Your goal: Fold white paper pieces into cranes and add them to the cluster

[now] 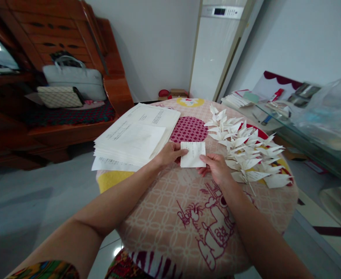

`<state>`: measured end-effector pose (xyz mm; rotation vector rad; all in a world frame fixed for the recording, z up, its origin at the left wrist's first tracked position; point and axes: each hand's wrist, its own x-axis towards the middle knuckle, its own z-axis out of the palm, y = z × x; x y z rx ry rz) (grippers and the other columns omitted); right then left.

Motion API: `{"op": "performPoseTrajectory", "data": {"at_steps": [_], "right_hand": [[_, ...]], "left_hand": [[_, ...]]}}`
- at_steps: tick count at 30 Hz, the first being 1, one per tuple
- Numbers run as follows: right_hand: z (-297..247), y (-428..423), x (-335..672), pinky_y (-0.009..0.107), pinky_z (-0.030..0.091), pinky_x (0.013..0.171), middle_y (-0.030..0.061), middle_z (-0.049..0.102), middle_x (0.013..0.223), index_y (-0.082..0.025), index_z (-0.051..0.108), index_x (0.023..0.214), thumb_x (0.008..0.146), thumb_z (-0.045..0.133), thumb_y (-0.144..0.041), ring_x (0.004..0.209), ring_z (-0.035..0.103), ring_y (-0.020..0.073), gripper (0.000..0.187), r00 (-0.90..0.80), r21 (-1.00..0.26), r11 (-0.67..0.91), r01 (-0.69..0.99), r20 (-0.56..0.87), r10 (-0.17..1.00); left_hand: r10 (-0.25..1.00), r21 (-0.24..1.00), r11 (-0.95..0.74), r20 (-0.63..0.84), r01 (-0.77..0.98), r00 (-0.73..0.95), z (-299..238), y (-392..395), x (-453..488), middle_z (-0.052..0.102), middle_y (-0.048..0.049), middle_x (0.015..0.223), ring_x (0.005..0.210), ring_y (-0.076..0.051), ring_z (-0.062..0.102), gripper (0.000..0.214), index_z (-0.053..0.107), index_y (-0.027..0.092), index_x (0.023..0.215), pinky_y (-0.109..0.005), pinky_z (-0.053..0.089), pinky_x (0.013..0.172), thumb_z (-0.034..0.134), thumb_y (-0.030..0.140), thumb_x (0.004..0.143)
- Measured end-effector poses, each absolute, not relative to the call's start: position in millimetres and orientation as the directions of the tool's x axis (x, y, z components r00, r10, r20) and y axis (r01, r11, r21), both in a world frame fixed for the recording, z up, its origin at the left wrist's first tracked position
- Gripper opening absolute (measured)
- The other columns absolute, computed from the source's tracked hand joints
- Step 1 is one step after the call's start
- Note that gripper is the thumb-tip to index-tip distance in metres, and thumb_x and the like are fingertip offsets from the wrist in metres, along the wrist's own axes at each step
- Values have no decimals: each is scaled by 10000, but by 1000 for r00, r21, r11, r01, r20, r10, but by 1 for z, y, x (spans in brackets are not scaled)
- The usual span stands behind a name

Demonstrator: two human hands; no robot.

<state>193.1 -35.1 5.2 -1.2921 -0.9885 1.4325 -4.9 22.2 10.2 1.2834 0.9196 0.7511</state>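
Observation:
A small folded square of printed paper [193, 155] is held up between both hands over the round table. My left hand [170, 153] pinches its left edge, thumb on the front face. On the lower right side my right hand [216, 166] grips it, the thumb on top and the fingers behind, partly hidden. To the left lies a thick stack of printed sheets [130, 135], with a smaller square sheet [145, 137] on top. Many folded paper cranes [246, 151] with pointed wings crowd the table's right side.
The round table wears a patterned cloth [164, 209]. At right stands a glass-topped table [312, 135] with a plastic bag [327, 112], papers [238, 99] and pens. A wooden sofa [71, 124] with bags is at left; a tall white cabinet-like appliance [214, 50] stands behind.

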Motion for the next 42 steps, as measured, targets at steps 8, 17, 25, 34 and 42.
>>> {"op": "performPoseTrajectory", "data": {"at_steps": [8, 17, 25, 34, 42], "right_hand": [[4, -37, 190, 235, 455, 326, 65, 695, 519, -169, 659, 635, 615, 783, -515, 344, 589, 166, 368, 28, -973, -197, -123, -202, 979], [5, -38, 192, 227, 397, 286, 43, 664, 472, -185, 631, 639, 634, 762, -527, 319, 566, 168, 366, -14, -974, -215, -72, -215, 977], [5, -36, 196, 244, 459, 332, 12, 690, 549, -176, 701, 810, 568, 807, -372, 398, 599, 163, 329, 93, -971, -199, -132, -212, 973], [-5, -30, 206, 268, 419, 447, -5, 658, 559, -183, 752, 986, 679, 747, -234, 461, 589, 166, 311, 158, -836, -119, 535, -39, 987], [6, -40, 199, 332, 459, 801, 112, 704, 957, -165, 740, 993, 844, 580, -98, 915, 616, 243, 229, -185, -248, 240, 939, 225, 957]], "left_hand": [[862, 986, 162, -125, -32, 491, -2, 24, 1, 691, -69, 676, 530, -111, 564, 434, 712, 68, 788, -211, 386, 485, 869, 426, 600], [879, 975, 184, -107, -124, 464, 7, 22, -1, 745, -83, 839, 673, -152, 665, 435, 712, 90, 910, -243, 500, 610, 867, 350, 597], [851, 990, 142, -120, -3, 512, -5, 30, -4, 723, -71, 768, 684, -173, 676, 402, 685, 85, 916, -231, 496, 596, 842, 287, 606], [865, 884, -314, 117, 345, 488, -17, 36, -2, 669, -8, 759, 642, -122, 611, 533, 677, 106, 1202, -201, 472, 573, 774, 209, 688], [564, 598, -754, 377, 272, 735, -7, 39, -11, 718, -87, 1084, 993, -184, 671, 282, 758, 157, 989, -301, 547, 882, 645, 35, 762]]}}
